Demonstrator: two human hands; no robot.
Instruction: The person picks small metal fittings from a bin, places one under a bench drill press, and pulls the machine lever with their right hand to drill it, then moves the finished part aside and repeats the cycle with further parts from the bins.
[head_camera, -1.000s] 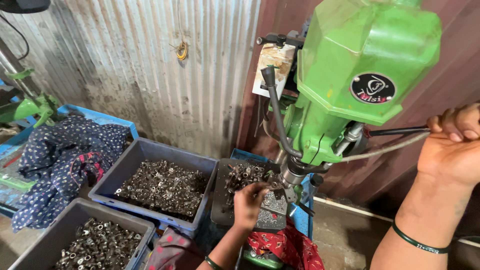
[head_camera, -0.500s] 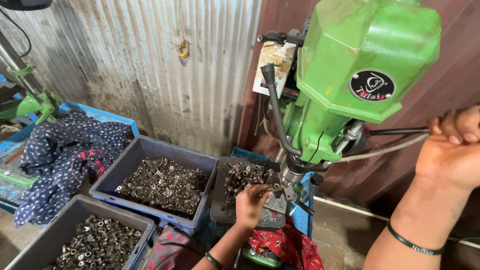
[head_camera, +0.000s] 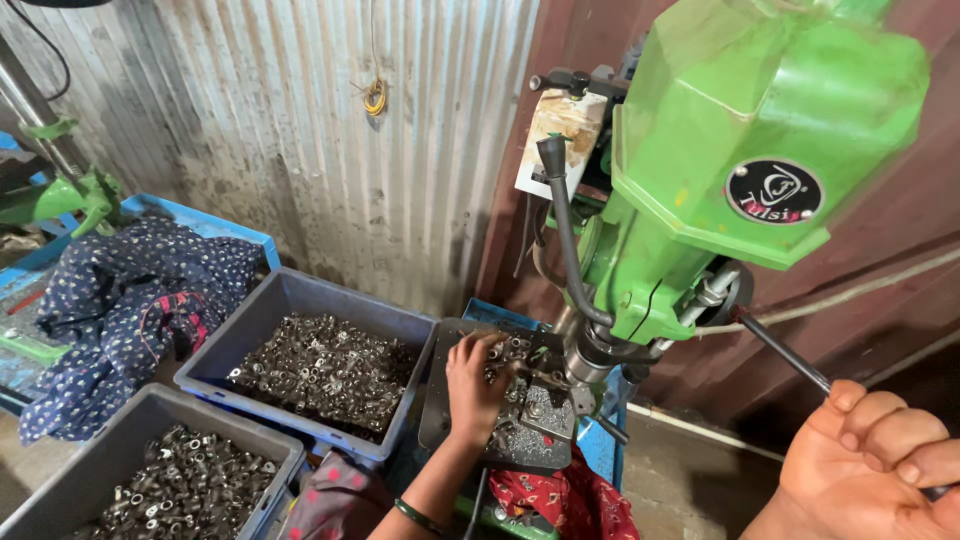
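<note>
My left hand (head_camera: 470, 385) rests on the dark drill table (head_camera: 450, 420), fingers curled over a heap of small metal parts (head_camera: 515, 352) just left of the spindle (head_camera: 590, 360). I cannot make out whether it grips one. My right hand (head_camera: 880, 465) at the lower right is closed around the end of the black feed lever (head_camera: 785, 358), which runs up to the hub on the green drill press head (head_camera: 740, 150). A bangle sits on my left wrist.
A grey-blue bin (head_camera: 300, 292) of small metal parts stands left of the table, and a second bin (head_camera: 70, 470) of parts sits at the lower left. A dark patterned cloth (head_camera: 130, 300) lies on a blue crate. Red cloth (head_camera: 560, 500) hangs below the table. Corrugated metal wall behind.
My right hand has come down from the upper right to the lower right with the feed lever. My left hand stays on the drill table among the parts.
</note>
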